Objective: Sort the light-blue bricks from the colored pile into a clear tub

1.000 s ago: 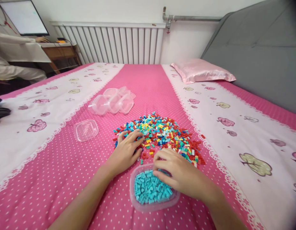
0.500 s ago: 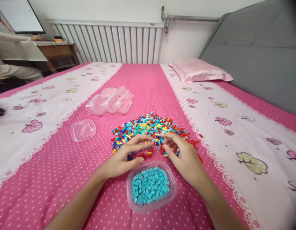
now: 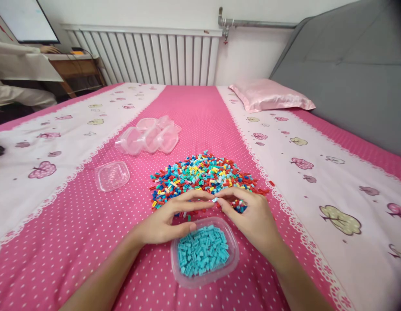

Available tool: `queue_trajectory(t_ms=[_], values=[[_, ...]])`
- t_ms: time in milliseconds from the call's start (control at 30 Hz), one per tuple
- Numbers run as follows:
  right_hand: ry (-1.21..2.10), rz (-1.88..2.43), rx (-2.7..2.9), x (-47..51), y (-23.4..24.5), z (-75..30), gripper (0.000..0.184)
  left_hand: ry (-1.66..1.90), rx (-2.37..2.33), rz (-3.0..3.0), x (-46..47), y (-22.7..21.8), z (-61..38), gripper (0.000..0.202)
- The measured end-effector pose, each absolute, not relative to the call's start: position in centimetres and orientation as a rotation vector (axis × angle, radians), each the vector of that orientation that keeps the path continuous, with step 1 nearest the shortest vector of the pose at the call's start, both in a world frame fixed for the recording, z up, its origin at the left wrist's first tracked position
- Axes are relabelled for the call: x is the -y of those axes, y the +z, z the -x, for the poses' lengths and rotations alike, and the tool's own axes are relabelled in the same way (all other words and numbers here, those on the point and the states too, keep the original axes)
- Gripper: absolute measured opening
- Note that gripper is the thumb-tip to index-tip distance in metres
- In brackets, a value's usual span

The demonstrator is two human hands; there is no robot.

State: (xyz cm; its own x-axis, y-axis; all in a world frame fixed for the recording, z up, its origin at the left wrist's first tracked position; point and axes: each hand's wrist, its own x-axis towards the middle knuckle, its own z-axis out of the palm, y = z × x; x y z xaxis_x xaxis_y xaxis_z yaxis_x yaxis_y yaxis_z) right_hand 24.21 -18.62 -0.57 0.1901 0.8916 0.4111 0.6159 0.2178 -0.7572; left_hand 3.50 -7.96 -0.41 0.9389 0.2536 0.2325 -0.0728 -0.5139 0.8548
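Observation:
A heap of small coloured bricks (image 3: 203, 172) lies on the pink dotted bedspread (image 3: 74, 224). In front of it stands a clear plastic tub (image 3: 235, 255) filled with teal bricks (image 3: 202, 252). My two hands meet fingertip to fingertip just above the tub's far rim, at the near edge of the heap. My right hand (image 3: 252, 218) is curled, its fingertips pinching a tiny pale blue brick (image 3: 215, 199). My left hand (image 3: 164, 220) reaches across with its fingers stretched to the same brick, and its thumb lies apart beside the tub.
A clear lid (image 3: 112, 175) lies left of the heap and several empty clear tubs (image 3: 148, 138) lie behind it. A pink pillow (image 3: 272, 95) and grey headboard (image 3: 349, 65) are at the right. A radiator (image 3: 155, 56) lines the far wall. Another person (image 3: 19, 86) sits at a desk at far left.
My right hand left the tub of teal bricks and went to the heap. Both hands then drew back toward the tub, fingertips meeting on a pale blue brick.

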Motion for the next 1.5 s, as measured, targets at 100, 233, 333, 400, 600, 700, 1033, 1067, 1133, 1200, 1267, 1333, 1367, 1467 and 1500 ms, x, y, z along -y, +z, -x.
queue_trajectory(t_ms=[100, 233, 333, 400, 600, 700, 1033, 1067, 1133, 1200, 1267, 1333, 1367, 1467, 1500], values=[[0.369, 1.479, 1.5, 18.7, -0.5, -24.2, 0.009, 0.432, -0.146, -2.067, 8.0, -0.4, -3.5, 0.042], [0.437, 1.473, 1.553, 18.9, -0.1, -24.7, 0.008, 0.517, -0.276, -2.09, 8.0, -0.4, -3.6, 0.032], [0.475, 1.453, 1.679, 19.3, 0.4, -25.2, 0.01, 0.606, -0.384, -2.109, 7.9, -0.6, -3.6, 0.025], [0.483, 1.438, 1.77, 19.7, 0.8, -25.3, 0.011, 0.652, -0.455, -2.109, 7.8, -0.8, -3.6, 0.022], [0.5, 1.466, 2.072, 20.8, 1.6, -23.9, 0.017, 0.768, -0.634, -2.073, 7.5, -1.2, -3.8, 0.021], [0.39, 1.496, 2.165, 21.0, 1.5, -23.1, 0.015, 0.894, -0.757, -2.047, 7.2, -1.4, -3.7, 0.019], [0.202, 1.488, 2.268, 20.8, 0.2, -22.7, 0.02, 1.095, -0.967, -1.892, 6.5, -1.7, -3.4, 0.016], [0.209, 1.491, 2.265, 20.8, 0.2, -22.7, 0.02, 1.091, -0.962, -1.895, 6.5, -1.7, -3.4, 0.016], [0.219, 1.497, 2.261, 20.7, 0.2, -22.7, 0.021, 1.088, -0.957, -1.903, 6.5, -1.8, -3.4, 0.016], [0.228, 1.515, 2.246, 20.7, 0.1, -22.7, 0.022, 1.09, -0.954, -1.912, 6.5, -1.8, -3.5, 0.016], [0.248, 1.536, 2.217, 20.7, 0.0, -22.7, 0.023, 1.091, -0.952, -1.923, 6.5, -1.8, -3.5, 0.015], [0.286, 1.55, 2.19, 20.7, -0.1, -22.7, 0.024, 1.089, -0.949, -1.931, 6.5, -1.9, -3.5, 0.015], [0.311, 1.551, 2.182, 20.8, 0.0, -22.7, 0.025, 1.086, -0.947, -1.935, 6.5, -1.9, -3.4, 0.015], [0.428, 1.543, 2.166, 21.1, 0.6, -23.0, 0.024, 1.067, -0.937, -1.967, 6.5, -2.1, -3.4, 0.016], [0.485, 1.538, 2.159, 21.1, 0.8, -23.2, 0.022, 1.058, -0.931, -1.985, 6.5, -2.1, -3.4, 0.016]])
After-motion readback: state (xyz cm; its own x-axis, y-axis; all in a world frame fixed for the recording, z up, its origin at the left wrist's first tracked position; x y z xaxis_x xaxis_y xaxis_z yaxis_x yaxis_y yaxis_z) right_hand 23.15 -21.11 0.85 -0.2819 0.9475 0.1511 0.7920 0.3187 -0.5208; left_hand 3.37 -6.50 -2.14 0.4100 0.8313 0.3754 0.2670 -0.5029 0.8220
